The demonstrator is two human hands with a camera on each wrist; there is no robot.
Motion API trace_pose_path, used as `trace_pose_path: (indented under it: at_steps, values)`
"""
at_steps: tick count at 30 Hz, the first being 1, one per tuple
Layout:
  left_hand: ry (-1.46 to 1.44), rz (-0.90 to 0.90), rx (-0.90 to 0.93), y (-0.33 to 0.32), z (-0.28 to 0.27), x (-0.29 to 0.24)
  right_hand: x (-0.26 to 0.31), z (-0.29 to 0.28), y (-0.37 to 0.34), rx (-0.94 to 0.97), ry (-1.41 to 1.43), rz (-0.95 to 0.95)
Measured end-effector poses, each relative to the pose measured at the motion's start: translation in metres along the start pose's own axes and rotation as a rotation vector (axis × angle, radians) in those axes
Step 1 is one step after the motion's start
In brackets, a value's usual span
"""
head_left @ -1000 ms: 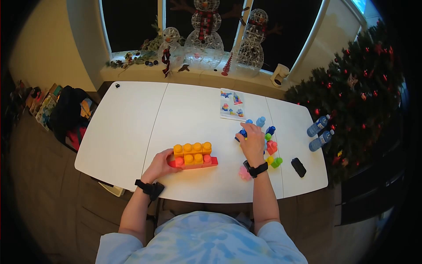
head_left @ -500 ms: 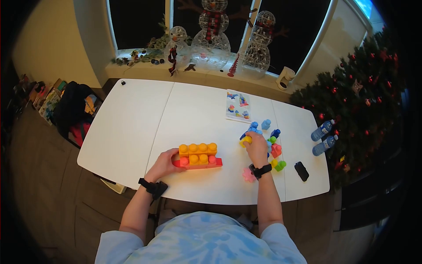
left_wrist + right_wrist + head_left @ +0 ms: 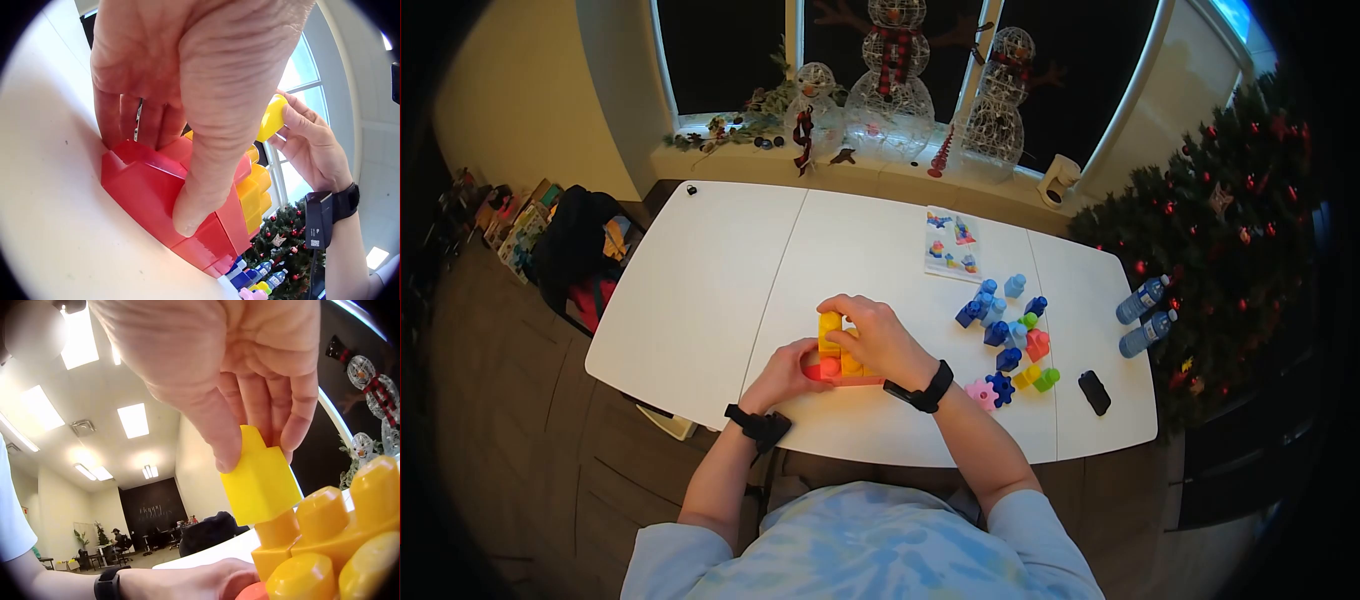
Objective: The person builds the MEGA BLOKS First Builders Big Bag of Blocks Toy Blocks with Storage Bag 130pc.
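My left hand [image 3: 782, 377] grips the left end of the red base [image 3: 150, 197], thumb on its near side and fingers on the far side. Orange blocks [image 3: 322, 515] with round studs stand on the base. My right hand [image 3: 887, 343] pinches a bright yellow block [image 3: 259, 484] between thumb and fingers, at the left end of the upper orange row. In the right wrist view its lower edge meets an orange stud; whether it is pressed down I cannot tell. The right hand hides much of the orange row in the head view.
Loose blue blocks [image 3: 995, 333], a pink gear-shaped piece [image 3: 981, 394], and yellow and green blocks [image 3: 1046, 379] lie right of the build. Beyond them are a phone [image 3: 1094, 393] and two water bottles [image 3: 1148, 333]. A picture sheet [image 3: 952, 244] lies near the table's far edge.
My right hand has picked up the yellow block from among the loose blocks and moved left with it to the orange row. My left hand still grips the base.
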State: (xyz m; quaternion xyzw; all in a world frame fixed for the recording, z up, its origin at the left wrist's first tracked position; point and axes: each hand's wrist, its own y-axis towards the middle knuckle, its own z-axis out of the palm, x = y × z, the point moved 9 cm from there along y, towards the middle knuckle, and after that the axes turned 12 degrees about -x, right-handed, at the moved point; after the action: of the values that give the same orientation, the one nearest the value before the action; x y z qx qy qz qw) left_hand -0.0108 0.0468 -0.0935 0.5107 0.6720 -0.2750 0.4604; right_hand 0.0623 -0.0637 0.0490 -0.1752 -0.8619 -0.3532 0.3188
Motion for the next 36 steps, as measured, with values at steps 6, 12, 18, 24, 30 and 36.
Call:
trace_pose_path:
  at_steps: [6,12,18,24,30,36]
  values:
    - [-0.035,0.007,-0.010,-0.001,0.000,-0.001,-0.001,0.011,-0.002,0.028,-0.042,-0.041]
    - [-0.015,0.026,-0.020,0.000,0.000,-0.002,-0.004,0.013,-0.003,0.045,-0.069,-0.020]
    - [0.057,-0.017,-0.007,-0.003,-0.003,-0.013,-0.005,0.015,-0.003,0.029,-0.060,-0.034]
    - [0.031,-0.014,-0.009,0.000,-0.001,-0.005,-0.005,0.013,-0.004,0.056,-0.059,-0.006]
    - [-0.027,0.040,-0.044,0.000,-0.001,-0.007,-0.031,-0.065,0.006,-0.132,-0.093,0.004]
    - [-0.040,0.030,-0.034,0.000,-0.001,0.000,-0.145,-0.143,-0.024,-0.157,-0.699,0.175]
